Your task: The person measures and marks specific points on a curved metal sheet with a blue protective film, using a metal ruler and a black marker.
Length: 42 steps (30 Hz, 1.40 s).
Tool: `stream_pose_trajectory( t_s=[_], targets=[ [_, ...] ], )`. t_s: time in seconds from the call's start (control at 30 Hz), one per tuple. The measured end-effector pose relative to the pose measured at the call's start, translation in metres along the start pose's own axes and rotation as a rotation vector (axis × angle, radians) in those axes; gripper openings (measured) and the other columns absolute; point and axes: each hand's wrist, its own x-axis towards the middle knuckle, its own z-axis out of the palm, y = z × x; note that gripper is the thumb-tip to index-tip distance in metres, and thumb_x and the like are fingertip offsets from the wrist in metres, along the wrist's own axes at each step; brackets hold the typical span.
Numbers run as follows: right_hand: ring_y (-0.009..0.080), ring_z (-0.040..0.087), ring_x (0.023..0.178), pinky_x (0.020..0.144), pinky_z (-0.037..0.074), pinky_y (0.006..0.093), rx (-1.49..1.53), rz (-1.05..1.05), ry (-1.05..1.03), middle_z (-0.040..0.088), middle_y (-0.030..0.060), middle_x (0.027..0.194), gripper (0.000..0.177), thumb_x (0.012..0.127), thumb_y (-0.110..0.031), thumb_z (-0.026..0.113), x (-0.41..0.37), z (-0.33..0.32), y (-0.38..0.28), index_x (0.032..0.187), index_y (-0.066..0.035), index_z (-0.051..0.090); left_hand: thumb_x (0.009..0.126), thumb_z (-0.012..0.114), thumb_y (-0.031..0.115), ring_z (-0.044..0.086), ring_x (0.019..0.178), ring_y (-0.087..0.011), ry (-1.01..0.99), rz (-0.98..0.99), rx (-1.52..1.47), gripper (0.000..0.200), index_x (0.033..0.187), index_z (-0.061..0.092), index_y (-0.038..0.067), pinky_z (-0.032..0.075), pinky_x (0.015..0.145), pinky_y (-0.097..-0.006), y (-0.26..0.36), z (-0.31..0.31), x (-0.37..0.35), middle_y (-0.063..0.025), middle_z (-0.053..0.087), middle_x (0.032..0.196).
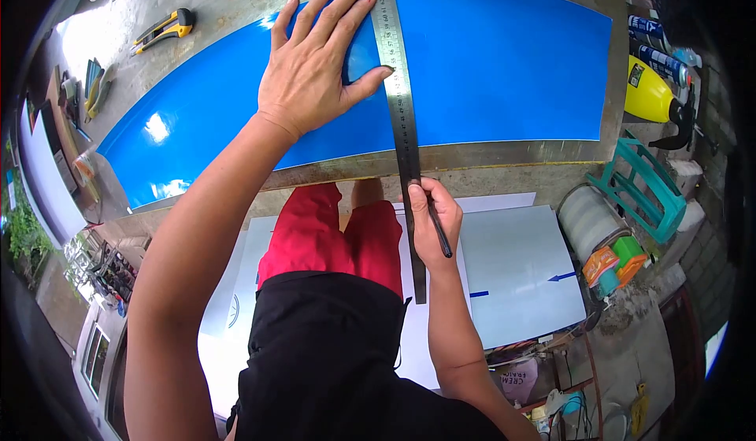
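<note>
A glossy blue sheet (pixel 504 63) lies across the worktable. A long metal ruler (pixel 402 102) crosses it from the far edge and reaches past the table's near edge, over the floor side. My left hand (pixel 315 59) is spread flat on the blue sheet, its thumb and fingertips at the ruler's left edge. Below the table edge, my right hand (pixel 435 219) grips the ruler's lower part and also holds a thin black pen-like tool (pixel 441 235), which points down toward my wrist.
Yellow-black cutters (pixel 165 30) lie at the table's upper left. A yellow spray bottle (pixel 647 90) and cans stand at the right edge. Beyond the near edge are a teal plastic stool (pixel 650 191), a striped cylinder (pixel 589 216) and pale sheets (pixel 516 283).
</note>
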Motion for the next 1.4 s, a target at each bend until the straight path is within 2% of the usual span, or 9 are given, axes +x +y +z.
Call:
stream_pose_trajectory(
  t_s=[0.47,1.03,1.1,1.4],
  targets=[
    [0.0096,0.067,0.079,0.073,0.054,0.0274,0.121,0.048,-0.008,0.077,0.0067,0.088,0.02,0.106,-0.018,0.072,0.0055,0.0043,-0.0006,0.105,0.003,0.072,0.095,0.064,0.064,0.031,0.161,-0.0233,-0.025,-0.004,-0.002,0.084,0.167,0.04,0.027,0.013,0.135,-0.0477,-0.0003,-0.0017,0.001,-0.0001,0.038,0.173],
    [0.0051,0.059,0.069,0.064,0.049,0.0249,0.192,0.04,0.001,0.075,0.0035,0.081,0.015,0.103,-0.012,0.075,0.0075,0.0059,0.0037,0.102,0.003,0.073,0.095,0.063,0.069,0.029,0.162,-0.0264,-0.062,0.009,0.035,0.089,0.167,0.04,0.023,0.01,0.135,-0.0486,0.0005,-0.0044,0.0032,-0.004,0.037,0.173],
    [0.0116,0.073,0.085,0.08,0.058,0.0268,0.158,0.083,-0.049,0.078,0.0096,0.091,0.022,0.104,-0.016,0.075,0.0074,0.0022,0.0062,0.109,0.005,0.074,0.095,0.063,0.069,0.029,0.162,-0.0265,-0.067,0.007,0.036,0.089,0.167,0.039,0.022,0.01,0.135,-0.0486,0.001,-0.0052,0.0038,-0.0041,0.037,0.173],
    [0.0112,0.072,0.086,0.081,0.058,0.0269,0.217,0.119,-0.03,0.079,0.0093,0.091,0.022,0.104,-0.016,0.076,0.0094,0.0032,0.001,0.105,0.006,0.075,0.096,0.061,0.07,0.03,0.161,-0.0262,-0.078,0.0,0.051,0.09,0.168,0.039,0.021,0.011,0.134,-0.0488,0.0003,-0.0051,0.0036,-0.0038,0.038,0.173]
  ],
)
